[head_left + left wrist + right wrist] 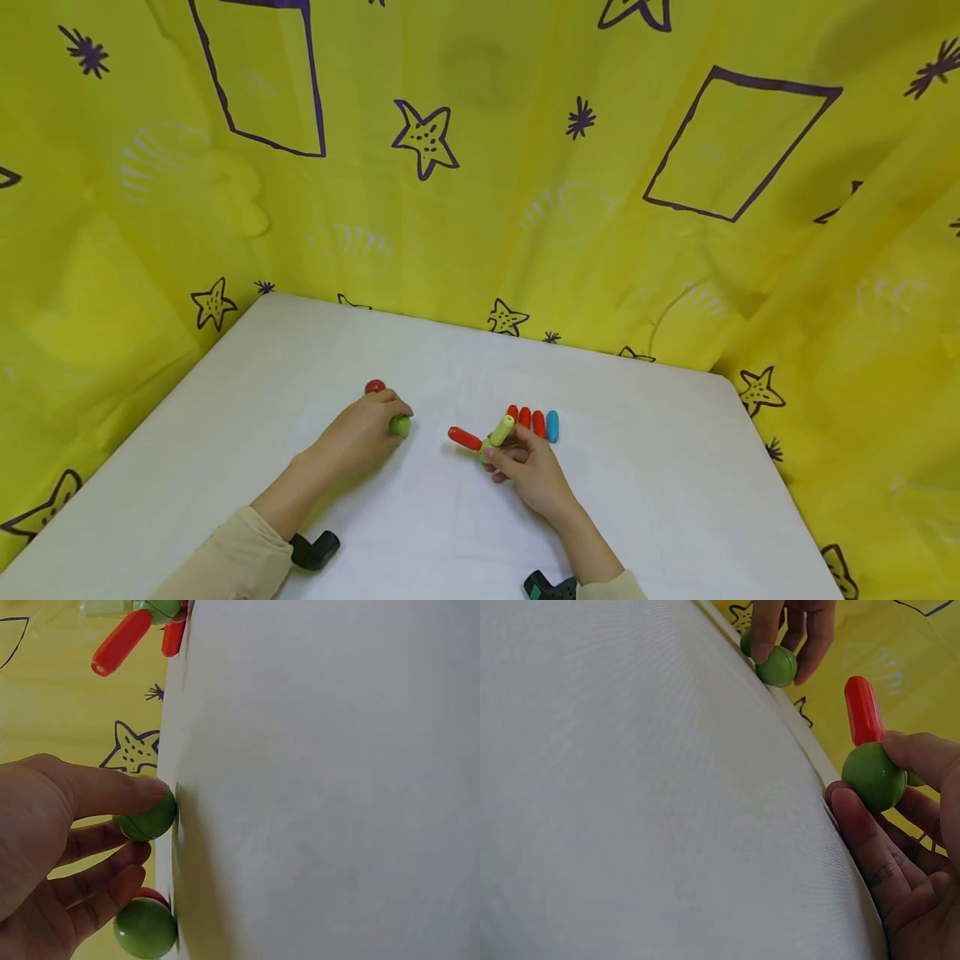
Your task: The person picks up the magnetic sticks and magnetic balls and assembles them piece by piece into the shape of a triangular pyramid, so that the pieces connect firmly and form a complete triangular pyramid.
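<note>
- Logging one joined piece at mid-table: a green hub ball is carrying a red rod and a pale yellow-green rod, which are standing out at an angle to each other. We are counting these two joints as done, judging by how the rods are sitting.
- We are seeing the right hand clamping the hub ball between thumb and fingers, over the white tabletop. The red rod is pointing toward the other hand.
- We are noting the left hand pinching a second green ball low at the tabletop; we are seeing no rod on it, so we are listing it as unjoined.
- Just beside that hand, a third green ball and a red ball are lying loose. They are sitting close together, but we are not managing to tell whether they are touching.
- Near the right hand, three red rods and a blue rod are lying side by side. The hand is partly hiding the red ones; we are seeing nothing joined to any rod in this row.
- We are judging the build to be at an early stage: two rods are sitting mounted, while four rods and three balls are remaining separate. How many of these are belonging in the piece, we are not able to tell.
</note>
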A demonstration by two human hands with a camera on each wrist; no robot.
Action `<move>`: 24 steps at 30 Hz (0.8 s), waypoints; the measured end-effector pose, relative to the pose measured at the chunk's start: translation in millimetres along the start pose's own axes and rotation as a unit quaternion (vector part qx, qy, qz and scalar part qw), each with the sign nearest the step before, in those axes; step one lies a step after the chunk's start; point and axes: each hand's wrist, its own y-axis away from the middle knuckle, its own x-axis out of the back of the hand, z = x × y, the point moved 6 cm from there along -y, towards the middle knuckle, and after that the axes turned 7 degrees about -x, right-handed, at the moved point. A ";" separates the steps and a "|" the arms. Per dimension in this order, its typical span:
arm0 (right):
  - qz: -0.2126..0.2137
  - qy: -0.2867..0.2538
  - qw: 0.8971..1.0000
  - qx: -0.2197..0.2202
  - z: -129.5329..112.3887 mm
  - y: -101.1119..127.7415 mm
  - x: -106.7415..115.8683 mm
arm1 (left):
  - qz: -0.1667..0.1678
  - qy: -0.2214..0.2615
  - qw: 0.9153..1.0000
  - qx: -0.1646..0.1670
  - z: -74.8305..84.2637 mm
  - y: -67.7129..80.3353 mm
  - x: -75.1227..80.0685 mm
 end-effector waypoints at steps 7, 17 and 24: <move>-0.007 -0.007 1.000 0.002 -0.2 0.7 -1.5 | -0.007 0.043 0.999 0.014 3.3 0.3 -6.7; 0.001 -0.002 1.000 0.005 -2.0 -2.8 -3.4 | -0.009 0.154 0.987 0.040 1.7 -3.5 -12.4; 0.011 0.006 1.000 0.000 -1.3 -1.3 -2.1 | -0.012 0.188 0.982 0.016 4.8 -7.5 -19.2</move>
